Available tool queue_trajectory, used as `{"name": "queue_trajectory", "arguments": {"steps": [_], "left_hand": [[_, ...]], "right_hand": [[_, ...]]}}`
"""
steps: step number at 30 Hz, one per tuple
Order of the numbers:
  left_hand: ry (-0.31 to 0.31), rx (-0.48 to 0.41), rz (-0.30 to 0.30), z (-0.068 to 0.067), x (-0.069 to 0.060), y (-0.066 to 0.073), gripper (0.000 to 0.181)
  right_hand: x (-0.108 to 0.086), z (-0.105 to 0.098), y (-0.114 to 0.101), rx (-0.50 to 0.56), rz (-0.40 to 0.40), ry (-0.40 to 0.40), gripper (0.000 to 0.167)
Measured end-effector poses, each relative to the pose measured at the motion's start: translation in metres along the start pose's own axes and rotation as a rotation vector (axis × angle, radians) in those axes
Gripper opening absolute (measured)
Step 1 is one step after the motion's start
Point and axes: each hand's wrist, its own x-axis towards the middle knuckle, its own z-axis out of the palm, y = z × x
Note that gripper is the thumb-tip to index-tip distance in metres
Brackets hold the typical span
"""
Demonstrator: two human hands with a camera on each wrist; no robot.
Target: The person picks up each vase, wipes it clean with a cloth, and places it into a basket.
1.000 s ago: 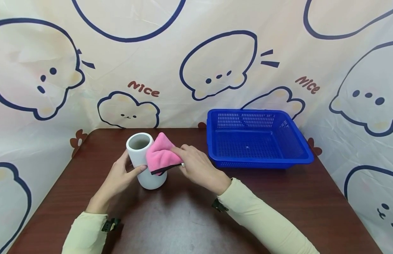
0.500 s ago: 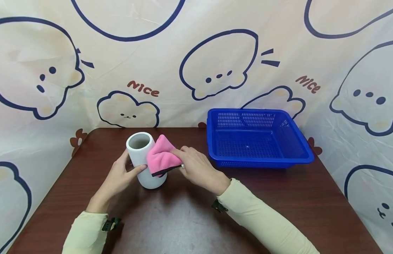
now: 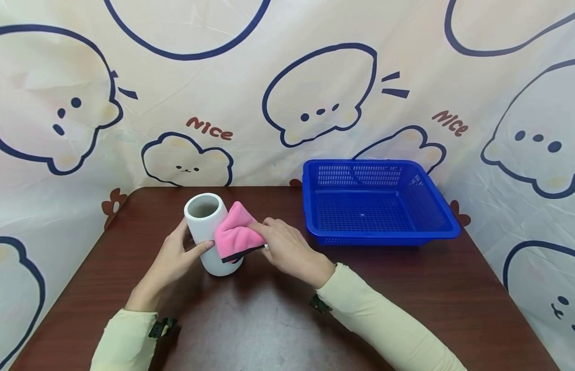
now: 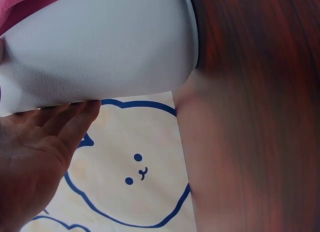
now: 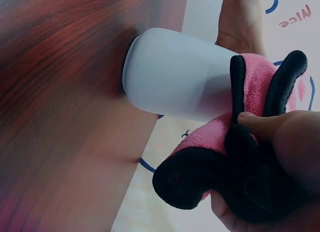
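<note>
A white vase (image 3: pixel 201 226) with a round open mouth stands upright on the dark wooden table. My left hand (image 3: pixel 173 257) grips it from the left, thumb across the front; in the left wrist view the fingers of the left hand (image 4: pixel 40 157) lie along its wall. A folded pink cloth (image 3: pixel 236 234) with black edging is pressed to the vase's right side. My right hand (image 3: pixel 289 250) holds this cloth bunched, and in the right wrist view the thumb pins the cloth (image 5: pixel 257 81) near the vase (image 5: pixel 175 74). Some right fingers are hidden behind the cloth.
A blue plastic basket (image 3: pixel 384 234) with perforated walls sits at the back right of the table (image 3: pixel 278 319), right of my right hand. A printed curtain (image 3: pixel 250 93) with cartoon outlines rises behind and at both sides.
My right hand and the pink cloth have slid slightly down along the vase's right side. The left hand and the vase have stayed nearly still.
</note>
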Motion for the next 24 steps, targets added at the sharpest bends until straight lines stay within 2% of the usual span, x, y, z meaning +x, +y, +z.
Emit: {"name": "queue_trajectory", "arguments": {"steps": [12, 24], "left_hand": [[0.006, 0.023, 0.003, 0.000, 0.001, 0.001, 0.074], [0.014, 0.022, 0.009, 0.000, 0.000, -0.001, 0.073]], "right_hand": [[-0.004, 0.007, 0.002, -0.022, -0.020, 0.010, 0.048], [-0.005, 0.012, 0.002, -0.026, -0.023, -0.022, 0.044]]}}
